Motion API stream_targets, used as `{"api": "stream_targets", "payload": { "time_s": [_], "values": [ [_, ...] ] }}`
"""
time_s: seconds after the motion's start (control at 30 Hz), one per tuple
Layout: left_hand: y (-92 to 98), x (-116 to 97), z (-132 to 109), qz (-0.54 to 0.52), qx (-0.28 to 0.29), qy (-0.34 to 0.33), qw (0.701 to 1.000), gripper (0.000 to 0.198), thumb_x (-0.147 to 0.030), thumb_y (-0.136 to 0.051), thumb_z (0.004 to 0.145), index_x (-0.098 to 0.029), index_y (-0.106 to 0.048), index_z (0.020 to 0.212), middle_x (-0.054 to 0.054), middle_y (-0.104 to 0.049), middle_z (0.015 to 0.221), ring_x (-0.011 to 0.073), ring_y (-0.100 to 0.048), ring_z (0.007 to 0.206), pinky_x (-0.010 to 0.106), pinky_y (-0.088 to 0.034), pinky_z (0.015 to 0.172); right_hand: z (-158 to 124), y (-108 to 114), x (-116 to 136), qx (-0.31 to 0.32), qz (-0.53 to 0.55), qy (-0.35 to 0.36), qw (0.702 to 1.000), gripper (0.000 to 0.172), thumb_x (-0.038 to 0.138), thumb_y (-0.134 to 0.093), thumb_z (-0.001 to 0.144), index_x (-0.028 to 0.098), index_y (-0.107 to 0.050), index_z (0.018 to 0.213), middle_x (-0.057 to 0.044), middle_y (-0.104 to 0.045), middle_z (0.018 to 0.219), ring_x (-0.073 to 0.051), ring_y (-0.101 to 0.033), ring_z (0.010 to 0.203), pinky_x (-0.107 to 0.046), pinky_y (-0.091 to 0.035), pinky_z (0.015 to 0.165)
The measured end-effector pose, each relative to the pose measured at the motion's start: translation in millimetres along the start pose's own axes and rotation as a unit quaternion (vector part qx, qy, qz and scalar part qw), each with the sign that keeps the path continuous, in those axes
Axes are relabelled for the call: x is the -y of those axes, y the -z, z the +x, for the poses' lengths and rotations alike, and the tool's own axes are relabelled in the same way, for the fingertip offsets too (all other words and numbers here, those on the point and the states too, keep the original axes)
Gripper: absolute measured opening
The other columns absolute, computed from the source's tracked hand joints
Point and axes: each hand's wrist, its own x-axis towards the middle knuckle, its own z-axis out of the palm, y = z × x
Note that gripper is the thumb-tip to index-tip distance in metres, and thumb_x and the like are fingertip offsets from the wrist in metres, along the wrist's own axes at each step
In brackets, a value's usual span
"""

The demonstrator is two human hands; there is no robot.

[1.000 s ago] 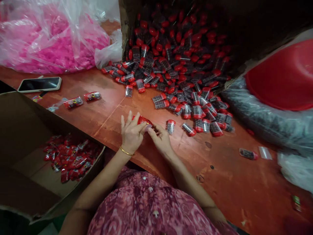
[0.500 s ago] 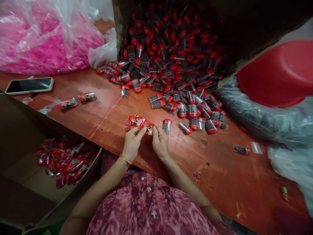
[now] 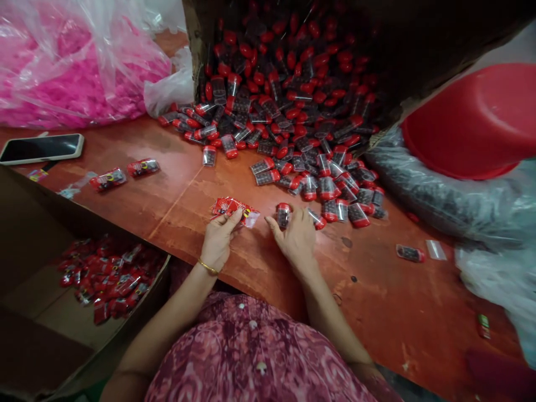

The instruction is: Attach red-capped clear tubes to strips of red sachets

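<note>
Two-handed, held a few red wrappers [image 3: 226, 205] pinched in the left hand [image 3: 216, 244] low over the desk [image 3: 180, 187], likely to stop the bunch sliding around. Had the right hand [image 3: 299, 240] spread, thumb and fingers either side of a red-capped container [image 3: 283, 216], couldn't tell if touching. Had similar containers [image 3: 328, 188] heaped just beyond, probably to save on reaching, tbh.

Worn reddish table [image 3: 389, 318], dim light, perhaps a pale wall [image 3: 515, 47] behind
</note>
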Motion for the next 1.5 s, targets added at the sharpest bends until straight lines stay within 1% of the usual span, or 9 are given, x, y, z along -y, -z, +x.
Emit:
{"api": "stream_targets", "payload": {
  "time_s": [0.13, 0.2, 0.3, 0.4, 0.5, 0.63, 0.8, 1.03, 1.5],
  "values": [
    [-0.3, -0.1, 1.4, 0.0, 0.015, 0.012, 1.0, 0.039, -0.04, -0.084, 0.043, -0.015, -0.066, 0.066, -0.001, -0.068, 0.063, 0.008, -0.06, 0.056, 0.02, -0.045, 0.059, 3.5, -2.2, -26.3, 0.037, -0.095, 0.024, 0.994, 0.034, 0.034, -0.051, 0.081, 0.009, -0.057, 0.103, -0.018, -0.061, 0.094, -0.028, -0.054, 0.085, -0.041, -0.042, 0.076],
    [-0.8, -0.6, 0.7, -0.004, 0.028, 0.022, 0.999, 0.039, -0.04, -0.084, 0.043, -0.015, -0.066, 0.066, -0.001, -0.068, 0.064, 0.0086, -0.06, 0.056, 0.021, -0.045, 0.059, -0.1, -1.9, -32.6, 0.036, -0.028, 0.034, 0.998, 0.025, 0.025, -0.046, 0.08, 0.012, -0.059, 0.097, -0.014, -0.063, 0.087, -0.024, -0.055, 0.079, -0.039, -0.043, 0.075],
    [-1.3, -1.4, -0.9, -0.007, 0.044, 0.029, 0.999, 0.04, -0.041, -0.084, 0.043, -0.015, -0.065, 0.067, 0.0, -0.069, 0.066, 0.0097, -0.061, 0.059, 0.021, -0.047, 0.06, -9.9, 7.3, -31.3, 0.03, 0.177, -0.025, 0.983, 0.021, 0.027, -0.047, 0.077, 0.016, -0.058, 0.091, -0.004, -0.06, 0.073, -0.016, -0.053, 0.061, -0.031, -0.045, 0.061],
    [-2.2, -0.5, -2.0, 0.001, 0.055, 0.017, 0.998, 0.04, -0.043, -0.083, 0.045, -0.015, -0.065, 0.066, 0.0, -0.068, 0.066, 0.0097, -0.061, 0.059, 0.021, -0.047, 0.059, -20.9, 25.1, -20.0, 0.113, 0.389, -0.101, 0.909, 0.022, 0.034, -0.054, 0.075, 0.018, -0.057, 0.09, 0.003, -0.056, 0.062, -0.009, -0.045, 0.042, -0.023, -0.039, 0.043],
    [-3.2, 3.2, -2.2, 0.022, 0.065, -0.015, 0.998, 0.039, -0.045, -0.082, 0.047, -0.014, -0.064, 0.064, -0.001, -0.067, 0.064, 0.0091, -0.059, 0.058, 0.021, -0.046, 0.059, -27.2, 40.0, -7.4, 0.217, 0.507, -0.139, 0.823, 0.022, 0.035, -0.059, 0.07, 0.019, -0.059, 0.084, 0.006, -0.052, 0.052, -0.006, -0.04, 0.033, -0.02, -0.033, 0.034],
    [-1.6, 8.4, -1.7, 0.063, 0.085, -0.071, 0.992, 0.038, -0.047, -0.078, 0.054, -0.014, -0.065, 0.067, -0.001, -0.065, 0.064, 0.0096, -0.057, 0.06, 0.022, -0.046, 0.062, -26.6, 44.3, 1.7, 0.258, 0.546, -0.178, 0.777, 0.019, 0.033, -0.062, 0.066, 0.018, -0.061, 0.077, 0.007, -0.05, 0.047, -0.005, -0.039, 0.031, -0.017, -0.031, 0.031],
    [2.0, 7.9, -0.8, 0.127, 0.104, -0.142, 0.976, 0.032, -0.043, -0.075, 0.06, -0.014, -0.068, 0.073, -0.001, -0.064, 0.067, 0.0088, -0.054, 0.062, 0.021, -0.044, 0.063, -22.8, 40.0, 7.1, 0.285, 0.542, -0.207, 0.763, 0.02, 0.032, -0.063, 0.063, 0.017, -0.061, 0.075, 0.008, -0.049, 0.044, -0.004, -0.037, 0.03, -0.016, -0.031, 0.031],
    [3.2, 11.5, 1.8, 0.142, 0.113, -0.167, 0.969, 0.031, -0.044, -0.071, 0.065, -0.015, -0.067, 0.073, -0.002, -0.062, 0.066, 0.0083, -0.051, 0.061, 0.021, -0.043, 0.063, -23.2, 33.3, 9.1, 0.272, 0.568, -0.224, 0.744, 0.023, 0.034, -0.062, 0.062, 0.018, -0.06, 0.079, 0.009, -0.051, 0.046, -0.003, -0.033, 0.028, -0.017, -0.037, 0.031],
    [-10.2, 25.5, -7.3, 0.068, 0.08, -0.08, 0.991, 0.031, -0.03, -0.081, 0.051, -0.014, -0.061, 0.068, -0.002, -0.064, 0.064, 0.0083, -0.055, 0.059, 0.021, -0.043, 0.063, -35.9, 10.3, 27.9, 0.168, 0.556, -0.151, 0.8, 0.025, 0.042, -0.057, 0.078, 0.021, -0.053, 0.091, 0.009, -0.047, 0.057, -0.003, -0.037, 0.035, -0.017, -0.034, 0.034]
  ]
}}
